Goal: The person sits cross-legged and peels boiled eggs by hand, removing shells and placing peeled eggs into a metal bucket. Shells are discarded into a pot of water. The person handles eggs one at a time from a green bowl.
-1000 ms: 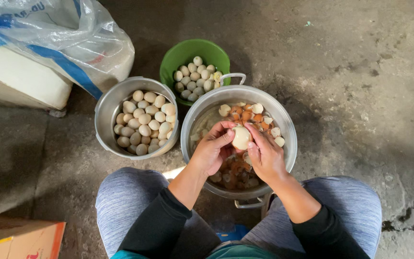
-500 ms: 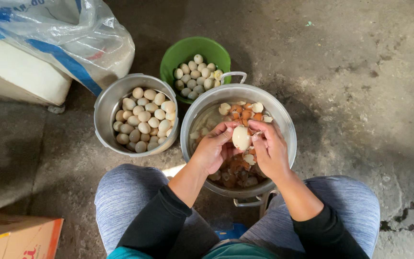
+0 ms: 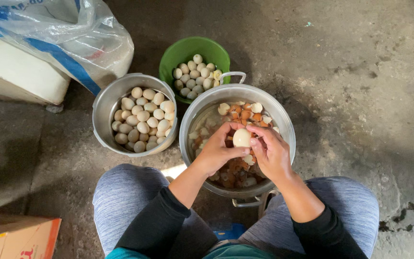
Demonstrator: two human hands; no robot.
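Both hands, left hand [image 3: 215, 152] & right hand [image 3: 270, 152], grip a pale egg [image 3: 242, 137] over the steel pot [image 3: 283, 122] (shells inside).

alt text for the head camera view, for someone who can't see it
Both hands, left hand and right hand, hold a pale egg over a metal pot of shell pieces. A second pot and green bucket hold eggs.

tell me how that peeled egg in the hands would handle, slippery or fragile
The egg looks smooth and pale, held over a pot of water and shell bits, so it is probably wet and slippery. Both the left hand and right hand cradle it with fingertips, suggesting it is soft and easily dented. Its rounded shape would likely roll if set down.
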